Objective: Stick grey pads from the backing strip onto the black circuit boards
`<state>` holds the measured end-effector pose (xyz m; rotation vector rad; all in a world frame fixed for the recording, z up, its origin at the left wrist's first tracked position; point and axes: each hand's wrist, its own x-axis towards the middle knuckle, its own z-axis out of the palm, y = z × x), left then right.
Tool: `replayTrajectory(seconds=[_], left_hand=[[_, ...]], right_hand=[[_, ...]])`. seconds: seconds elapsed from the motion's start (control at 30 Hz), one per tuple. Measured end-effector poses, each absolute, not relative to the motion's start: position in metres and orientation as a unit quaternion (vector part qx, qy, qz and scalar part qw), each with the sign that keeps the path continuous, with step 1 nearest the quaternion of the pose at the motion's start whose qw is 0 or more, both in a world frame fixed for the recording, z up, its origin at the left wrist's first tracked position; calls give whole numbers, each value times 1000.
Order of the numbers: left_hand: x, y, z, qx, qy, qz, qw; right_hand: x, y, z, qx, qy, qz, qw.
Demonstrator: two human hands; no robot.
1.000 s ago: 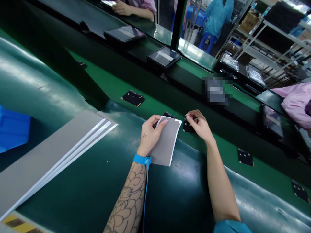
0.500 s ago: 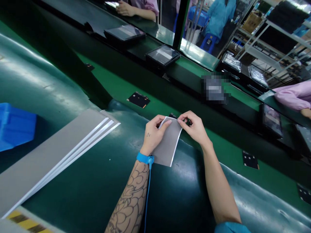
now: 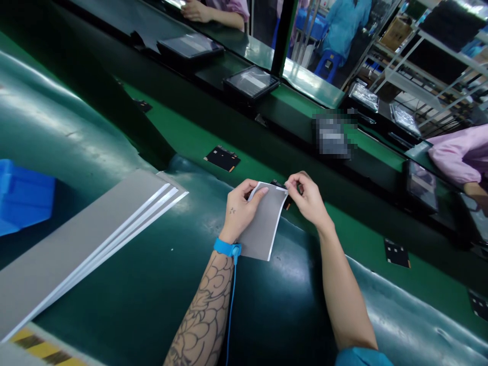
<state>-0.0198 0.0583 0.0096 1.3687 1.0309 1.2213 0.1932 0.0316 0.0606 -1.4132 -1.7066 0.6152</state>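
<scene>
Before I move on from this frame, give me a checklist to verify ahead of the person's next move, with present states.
1. Left hand holding the grey rectangular sheet with white edges: ok, thumb on top.
2. Right hand gripping the sheet's upper right corner: cannot tell; fingertips are at it, but the grip is unclear.
3. Blue band around the left wrist: ok.
4. Far end of the thin blue cord attached: cannot tell, it leaves the picture.
5. Long grey strips with white edges squared up: not ok, their edges are staggered.
6. Black rectangular circuit board, left of the sheet, clear of both hands: ok.
</scene>
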Motion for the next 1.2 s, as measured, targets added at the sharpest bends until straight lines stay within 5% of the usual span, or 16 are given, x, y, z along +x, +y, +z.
replayTrajectory(seconds=[0.13, 0.43, 0.67, 0.93, 1.2], left_hand=[[-23, 60, 10, 544, 441, 522, 487], [-28, 64, 8, 512, 465, 551, 467], [-28, 64, 6, 502, 468, 563, 461], [-28, 63, 7, 505, 473, 560, 456], [-27, 62, 8, 509, 477, 550, 460]], right_hand=[[213, 26, 60, -601, -647, 236, 406], [219, 13, 44, -638, -725, 222, 132], [225, 18, 41, -611, -732, 245, 176], [247, 27, 22, -642, -653, 217, 338], [261, 34, 15, -655, -669, 228, 266]])
